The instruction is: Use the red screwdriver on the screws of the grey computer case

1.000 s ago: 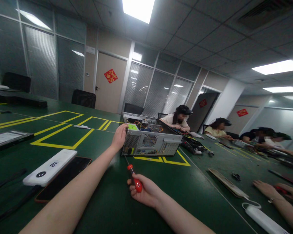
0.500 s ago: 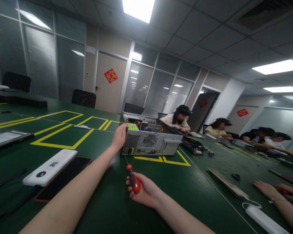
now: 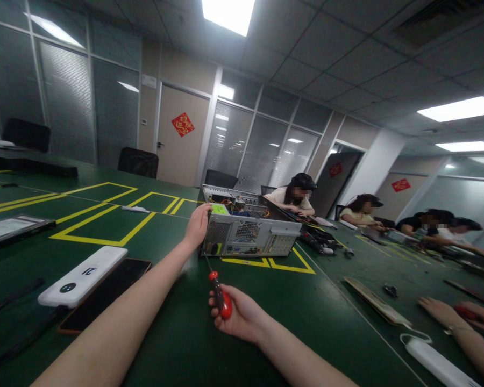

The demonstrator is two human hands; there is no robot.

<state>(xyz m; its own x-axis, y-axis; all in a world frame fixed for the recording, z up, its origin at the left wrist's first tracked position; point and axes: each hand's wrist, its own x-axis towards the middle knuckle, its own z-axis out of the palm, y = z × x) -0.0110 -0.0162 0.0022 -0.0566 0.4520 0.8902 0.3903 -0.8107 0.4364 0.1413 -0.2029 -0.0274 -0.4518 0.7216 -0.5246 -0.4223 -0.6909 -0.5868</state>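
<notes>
An opened desktop computer case [image 3: 262,239] lies on its side on the green table, its metal back panel facing me. Wires and inner parts show through the open top, along with a bright green label [image 3: 219,209] at the left. My left hand [image 3: 197,223] grips the case's upper left corner, beside that label. Below, my right hand [image 3: 240,312] is closed around the red and dark handle of a screwdriver [image 3: 221,298]. The screwdriver's shaft points up and away to the lower left corner of the back panel; whether its tip sits in a screw is too small to tell.
A white power bank [image 3: 83,277] and a dark phone [image 3: 105,295] lie left of my forearm, near a hard drive [image 3: 16,231]. Another person's hands [image 3: 447,317] rest at the right, near a second phone [image 3: 375,301]. More people work along the table.
</notes>
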